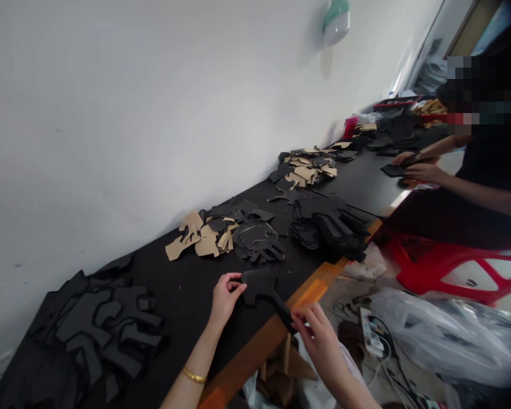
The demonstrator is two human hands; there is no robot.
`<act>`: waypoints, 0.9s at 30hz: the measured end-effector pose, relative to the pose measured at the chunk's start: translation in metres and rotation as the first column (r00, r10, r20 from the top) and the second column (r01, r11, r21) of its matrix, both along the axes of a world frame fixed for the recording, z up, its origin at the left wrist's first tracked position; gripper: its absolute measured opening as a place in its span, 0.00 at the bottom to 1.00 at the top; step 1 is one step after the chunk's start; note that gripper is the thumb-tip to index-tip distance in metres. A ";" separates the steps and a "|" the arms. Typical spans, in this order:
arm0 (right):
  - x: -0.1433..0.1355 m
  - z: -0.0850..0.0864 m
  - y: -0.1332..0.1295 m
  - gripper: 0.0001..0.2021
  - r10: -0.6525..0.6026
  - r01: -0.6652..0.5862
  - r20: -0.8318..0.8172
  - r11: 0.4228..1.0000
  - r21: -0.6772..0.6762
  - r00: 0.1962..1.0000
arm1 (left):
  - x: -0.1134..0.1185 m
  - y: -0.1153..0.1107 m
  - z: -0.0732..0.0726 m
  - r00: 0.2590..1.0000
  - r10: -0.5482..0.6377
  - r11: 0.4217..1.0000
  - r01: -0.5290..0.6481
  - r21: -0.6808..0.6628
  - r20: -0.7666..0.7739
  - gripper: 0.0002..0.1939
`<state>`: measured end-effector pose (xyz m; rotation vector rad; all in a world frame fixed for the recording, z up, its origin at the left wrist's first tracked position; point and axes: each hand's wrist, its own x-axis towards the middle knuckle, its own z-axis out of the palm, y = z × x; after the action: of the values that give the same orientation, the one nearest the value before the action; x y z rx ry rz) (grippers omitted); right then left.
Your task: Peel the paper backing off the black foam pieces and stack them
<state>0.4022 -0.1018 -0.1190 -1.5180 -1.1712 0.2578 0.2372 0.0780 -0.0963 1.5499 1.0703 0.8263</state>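
Observation:
Between my hands, at the table's front edge, is a black cut-out piece (259, 284) with a wide body and a long narrow arm. My left hand (226, 295) pinches its wide end between thumb and fingers, a gold bracelet on that wrist. At the tip of the narrow arm, my right hand (317, 329) has its fingers closed on the same piece. Just behind it lies a pile of black pieces (258, 238), with tan pieces (206, 241) beside them. A thick stack of black cut-outs (327, 221) sits to the right.
Loose black foam-like shapes (111, 318) cover the table's left end. Farther along stands a mixed tan and black heap (306, 167). A co-worker's hands (413, 167) handle a dark piece at right. A red chair (451, 272), plastic bags (443, 329) and a power strip (371, 332) are below.

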 end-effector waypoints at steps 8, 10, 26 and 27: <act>0.001 0.014 -0.002 0.07 0.029 -0.025 0.110 0.999 -0.034 0.994 | 0.000 0.001 0.005 0.999 -0.004 1.000 0.004 0.016 -0.050 0.16; 0.001 0.019 -0.002 0.08 0.040 -0.035 0.144 0.999 -0.036 0.989 | 0.000 0.001 0.007 0.998 -0.008 1.000 0.009 0.015 -0.062 0.16; 0.009 0.026 -0.005 0.11 0.138 -0.091 0.336 0.984 -0.153 0.932 | 0.003 0.002 0.010 0.991 -0.013 0.999 0.019 0.046 -0.135 0.16; 0.009 0.025 -0.006 0.11 0.148 -0.097 0.336 0.982 -0.164 0.930 | 0.003 0.002 0.011 0.991 -0.011 0.999 0.018 0.049 -0.134 0.16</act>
<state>0.4111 -0.1074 -0.0939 -1.6637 -1.5602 0.1642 0.2401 0.0798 -0.0858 1.6727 1.1412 0.7530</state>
